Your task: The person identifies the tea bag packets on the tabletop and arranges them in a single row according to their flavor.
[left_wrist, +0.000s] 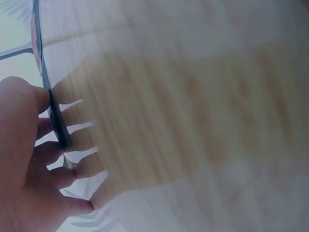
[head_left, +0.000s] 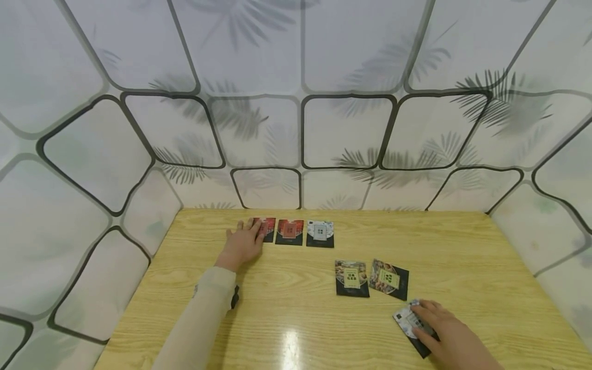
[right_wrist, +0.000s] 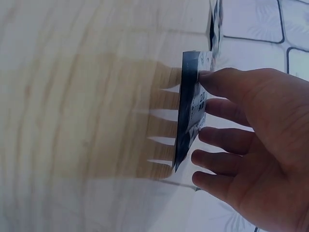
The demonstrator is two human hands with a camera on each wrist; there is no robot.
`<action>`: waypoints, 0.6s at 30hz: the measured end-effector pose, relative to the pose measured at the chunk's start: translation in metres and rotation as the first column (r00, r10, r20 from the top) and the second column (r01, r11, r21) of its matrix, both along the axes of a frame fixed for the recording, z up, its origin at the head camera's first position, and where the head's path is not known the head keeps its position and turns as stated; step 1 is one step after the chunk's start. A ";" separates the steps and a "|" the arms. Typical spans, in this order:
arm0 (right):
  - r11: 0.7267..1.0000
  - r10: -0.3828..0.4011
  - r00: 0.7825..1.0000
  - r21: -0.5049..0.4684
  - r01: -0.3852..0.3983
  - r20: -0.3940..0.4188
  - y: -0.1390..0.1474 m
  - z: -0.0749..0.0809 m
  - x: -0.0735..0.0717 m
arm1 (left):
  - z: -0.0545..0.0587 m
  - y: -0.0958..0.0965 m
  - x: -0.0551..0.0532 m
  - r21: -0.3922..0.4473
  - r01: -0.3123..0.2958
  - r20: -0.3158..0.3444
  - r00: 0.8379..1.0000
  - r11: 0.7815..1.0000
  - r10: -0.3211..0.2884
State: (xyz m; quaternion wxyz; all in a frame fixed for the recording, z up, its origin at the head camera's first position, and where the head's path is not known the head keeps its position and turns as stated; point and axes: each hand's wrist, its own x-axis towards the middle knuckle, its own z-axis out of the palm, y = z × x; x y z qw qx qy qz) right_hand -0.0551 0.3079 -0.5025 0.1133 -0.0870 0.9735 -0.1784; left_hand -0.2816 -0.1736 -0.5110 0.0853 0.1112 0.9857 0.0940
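Note:
My left hand [head_left: 241,245] lies with spread fingers at the back left of the table, its fingertips on a red-and-black packet [head_left: 268,234] that they partly cover. Edge-on, that packet [left_wrist: 57,121] shows as a thin dark strip in the left wrist view. My right hand [head_left: 446,331] is at the front right, thumb and fingertips touching the printed face of a white-and-black packet [head_left: 413,324]. In the right wrist view this packet [right_wrist: 189,106] appears as a narrow slanted sheet beside the extended fingers.
Beside the left hand, a second red packet [head_left: 290,232] and a white-and-black packet [head_left: 320,234] complete a row. Two packets with green labels, one straight [head_left: 351,278] and one turned [head_left: 389,279], lie mid-table. Patterned walls [head_left: 347,128] enclose the wooden table [head_left: 287,303].

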 end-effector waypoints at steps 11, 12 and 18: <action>0.999 -0.033 0.995 0.036 0.036 -0.089 0.023 0.002 -0.011 | 0.001 -0.001 0.000 0.005 -0.001 0.006 1.000 1.000 0.001; 0.999 -0.034 0.994 0.036 0.038 -0.101 0.024 0.001 -0.012 | 0.001 -0.001 0.000 0.003 0.000 0.006 1.000 1.000 0.000; 0.999 -0.036 0.985 0.020 0.040 -0.171 0.032 -0.001 -0.021 | 0.001 0.000 0.000 -0.005 0.002 0.001 1.000 1.000 -0.002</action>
